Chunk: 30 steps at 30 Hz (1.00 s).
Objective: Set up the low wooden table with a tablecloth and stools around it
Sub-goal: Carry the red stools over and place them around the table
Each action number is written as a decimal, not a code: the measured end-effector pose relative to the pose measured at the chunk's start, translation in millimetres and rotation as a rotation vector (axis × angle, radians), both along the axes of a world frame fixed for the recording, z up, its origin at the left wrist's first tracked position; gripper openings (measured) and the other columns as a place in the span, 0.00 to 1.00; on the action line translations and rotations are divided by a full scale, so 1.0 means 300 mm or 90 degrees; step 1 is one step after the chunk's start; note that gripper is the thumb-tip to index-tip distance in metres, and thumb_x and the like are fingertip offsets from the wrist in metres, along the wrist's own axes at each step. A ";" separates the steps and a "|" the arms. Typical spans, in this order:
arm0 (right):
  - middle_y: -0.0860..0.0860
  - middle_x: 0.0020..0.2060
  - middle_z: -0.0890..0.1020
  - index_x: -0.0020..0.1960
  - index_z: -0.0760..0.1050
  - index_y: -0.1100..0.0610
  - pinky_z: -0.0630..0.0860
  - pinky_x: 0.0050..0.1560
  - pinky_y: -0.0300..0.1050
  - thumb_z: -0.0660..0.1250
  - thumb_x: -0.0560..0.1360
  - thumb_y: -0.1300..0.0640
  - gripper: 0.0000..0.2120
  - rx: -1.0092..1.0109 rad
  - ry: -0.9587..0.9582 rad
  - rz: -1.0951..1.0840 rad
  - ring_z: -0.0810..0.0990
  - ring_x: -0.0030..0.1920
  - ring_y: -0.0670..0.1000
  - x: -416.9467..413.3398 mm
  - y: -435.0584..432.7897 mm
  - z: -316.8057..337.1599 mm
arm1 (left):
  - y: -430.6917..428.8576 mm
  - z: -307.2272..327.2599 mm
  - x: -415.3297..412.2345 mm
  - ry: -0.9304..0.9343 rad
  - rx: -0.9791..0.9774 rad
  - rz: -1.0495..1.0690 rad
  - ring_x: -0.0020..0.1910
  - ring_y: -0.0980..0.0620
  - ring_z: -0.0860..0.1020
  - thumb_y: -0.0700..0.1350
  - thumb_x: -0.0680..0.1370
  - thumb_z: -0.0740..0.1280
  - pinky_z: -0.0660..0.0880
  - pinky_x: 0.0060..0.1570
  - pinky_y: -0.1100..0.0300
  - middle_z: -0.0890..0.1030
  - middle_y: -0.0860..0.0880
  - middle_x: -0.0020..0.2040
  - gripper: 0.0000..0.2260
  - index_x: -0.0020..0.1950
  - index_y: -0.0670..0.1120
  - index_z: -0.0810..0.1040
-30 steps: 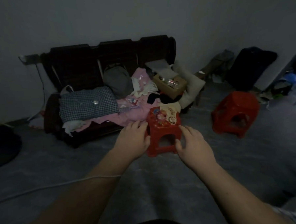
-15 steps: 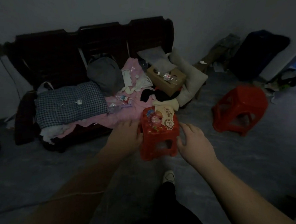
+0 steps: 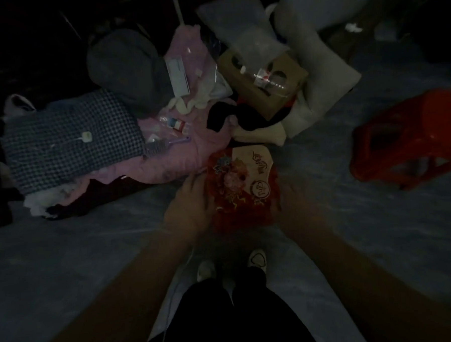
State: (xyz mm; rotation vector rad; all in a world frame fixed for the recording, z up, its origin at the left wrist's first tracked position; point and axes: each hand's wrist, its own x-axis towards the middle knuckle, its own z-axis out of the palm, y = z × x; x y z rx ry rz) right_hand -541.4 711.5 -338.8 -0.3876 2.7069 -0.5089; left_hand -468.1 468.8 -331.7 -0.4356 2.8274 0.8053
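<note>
— How is the room?
— Dim, with a grey floor point(image 3: 67, 257) and clothes heaped on a dark sofa point(image 3: 17, 64).
— Where is the small red stool point(image 3: 244, 196)?
— Between both hands. The left hand point(image 3: 188, 204) grips its left edge. The right hand point(image 3: 291, 201) is at its right side, too dark to tell the grip. Stickers cover the seat.

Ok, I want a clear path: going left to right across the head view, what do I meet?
Checked cloth → left hand → small red stool → right hand, dim and hard to make out → bigger red stool.
</note>
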 end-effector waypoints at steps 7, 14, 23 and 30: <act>0.53 0.69 0.70 0.75 0.61 0.49 0.75 0.57 0.53 0.62 0.78 0.48 0.27 -0.024 -0.071 -0.024 0.73 0.64 0.58 -0.246 -0.076 -0.582 | -0.038 -0.620 -0.210 -0.102 0.053 0.096 0.72 0.39 0.66 0.50 0.81 0.62 0.65 0.69 0.47 0.64 0.39 0.76 0.29 0.80 0.45 0.57; 0.59 0.76 0.61 0.80 0.50 0.54 0.66 0.69 0.64 0.64 0.76 0.41 0.40 -0.036 -0.114 -0.179 0.62 0.74 0.62 -0.448 -0.050 -1.081 | -0.077 -1.135 -0.359 -0.115 0.067 0.240 0.72 0.36 0.65 0.59 0.80 0.61 0.65 0.69 0.41 0.57 0.38 0.78 0.38 0.81 0.47 0.44; 0.53 0.78 0.62 0.81 0.42 0.50 0.66 0.71 0.53 0.65 0.76 0.38 0.44 -0.192 -0.200 -0.289 0.64 0.75 0.55 -0.439 -0.051 -1.198 | -0.047 -1.251 -0.375 -0.106 0.153 0.322 0.71 0.35 0.65 0.61 0.80 0.60 0.63 0.65 0.47 0.59 0.36 0.77 0.40 0.81 0.50 0.39; 0.55 0.77 0.63 0.80 0.44 0.48 0.65 0.65 0.47 0.62 0.77 0.35 0.42 -0.187 -0.162 -0.323 0.67 0.73 0.57 -0.378 -0.087 -0.840 | -0.058 -0.866 -0.371 -0.066 0.040 0.247 0.63 0.33 0.72 0.66 0.79 0.50 0.71 0.59 0.41 0.63 0.38 0.73 0.34 0.80 0.54 0.42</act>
